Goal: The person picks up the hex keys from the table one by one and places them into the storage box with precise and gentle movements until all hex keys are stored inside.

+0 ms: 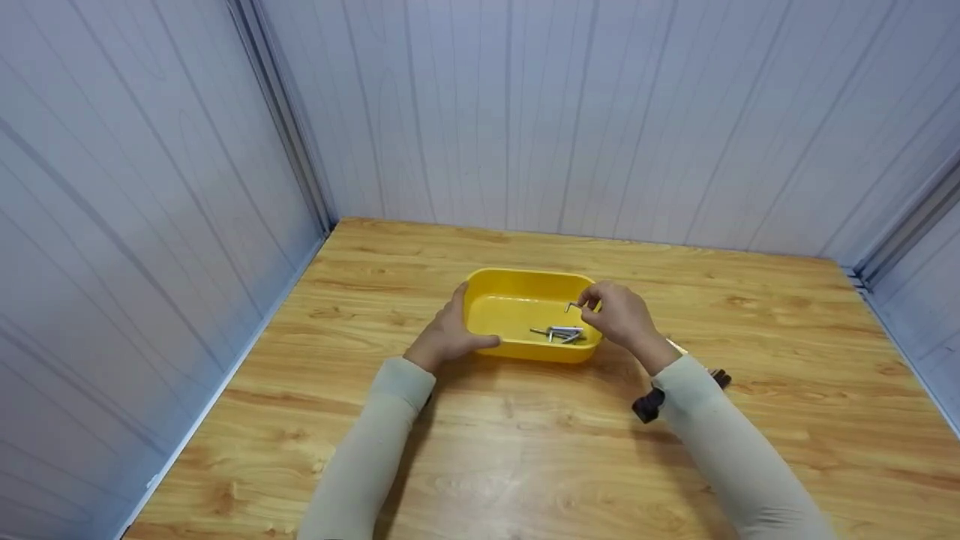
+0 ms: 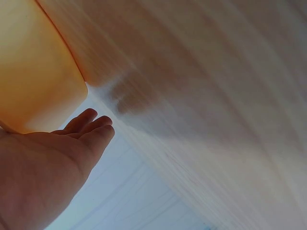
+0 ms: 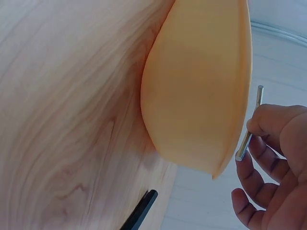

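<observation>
A yellow plastic bin (image 1: 517, 285) stands on the wooden table, with several silver metal pieces (image 1: 564, 334), some L-shaped like hex keys, lying at its near right. My left hand (image 1: 450, 334) holds the bin's left end, thumb over the near rim and fingers along the outside. In the left wrist view those fingers (image 2: 98, 129) reach past the bin's wall, nearly straight. Above the right end of the bin, my right hand (image 1: 619, 311) pinches a small L-shaped hex key (image 3: 249, 129) between thumb and fingertips. Its remaining fingers curl loosely.
Partly hidden behind the right sleeve, a dark-ended object (image 1: 720, 378) lies on the table (image 1: 510, 442). A black rod end (image 3: 140, 211) shows beside the bin in the right wrist view. Pale panel walls (image 1: 555, 120) enclose the table at the back and sides.
</observation>
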The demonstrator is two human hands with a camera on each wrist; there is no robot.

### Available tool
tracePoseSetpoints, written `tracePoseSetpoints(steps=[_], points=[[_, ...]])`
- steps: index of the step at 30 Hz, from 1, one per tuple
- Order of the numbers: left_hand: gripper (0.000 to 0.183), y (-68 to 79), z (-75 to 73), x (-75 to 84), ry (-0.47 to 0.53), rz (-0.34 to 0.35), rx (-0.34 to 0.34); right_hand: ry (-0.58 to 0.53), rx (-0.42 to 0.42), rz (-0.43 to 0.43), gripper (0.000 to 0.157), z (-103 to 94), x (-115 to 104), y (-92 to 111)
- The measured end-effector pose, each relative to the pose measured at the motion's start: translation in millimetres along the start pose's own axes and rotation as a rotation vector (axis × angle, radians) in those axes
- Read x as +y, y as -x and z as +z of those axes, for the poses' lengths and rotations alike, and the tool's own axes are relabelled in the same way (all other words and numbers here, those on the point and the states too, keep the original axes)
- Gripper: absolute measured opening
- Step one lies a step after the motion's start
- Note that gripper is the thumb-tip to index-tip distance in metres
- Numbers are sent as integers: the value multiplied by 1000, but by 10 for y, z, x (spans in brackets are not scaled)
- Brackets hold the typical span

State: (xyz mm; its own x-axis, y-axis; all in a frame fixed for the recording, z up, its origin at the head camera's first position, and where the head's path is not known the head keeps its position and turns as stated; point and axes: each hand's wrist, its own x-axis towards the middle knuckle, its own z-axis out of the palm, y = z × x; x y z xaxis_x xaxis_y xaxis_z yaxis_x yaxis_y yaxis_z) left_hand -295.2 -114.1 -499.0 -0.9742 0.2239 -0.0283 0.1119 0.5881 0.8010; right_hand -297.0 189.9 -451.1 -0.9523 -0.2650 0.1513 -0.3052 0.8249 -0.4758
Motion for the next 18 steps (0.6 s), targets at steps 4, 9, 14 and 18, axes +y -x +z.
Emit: tracePoseSetpoints(steps=[4, 9, 14, 18], points=[[123, -4, 6, 8, 17, 20, -1, 0, -7, -7, 15, 35, -38, -3], [124, -6, 5, 3, 21, 16, -1, -6, -22, -7, 15, 113, -93, -32], [124, 2, 5, 7, -9, -4, -6, -26, -41, 15, 15, 208, -141, -74], [123, -3, 2, 13, -18, -2, -9, -40, -70, 48, 15, 263, -176, -105]])
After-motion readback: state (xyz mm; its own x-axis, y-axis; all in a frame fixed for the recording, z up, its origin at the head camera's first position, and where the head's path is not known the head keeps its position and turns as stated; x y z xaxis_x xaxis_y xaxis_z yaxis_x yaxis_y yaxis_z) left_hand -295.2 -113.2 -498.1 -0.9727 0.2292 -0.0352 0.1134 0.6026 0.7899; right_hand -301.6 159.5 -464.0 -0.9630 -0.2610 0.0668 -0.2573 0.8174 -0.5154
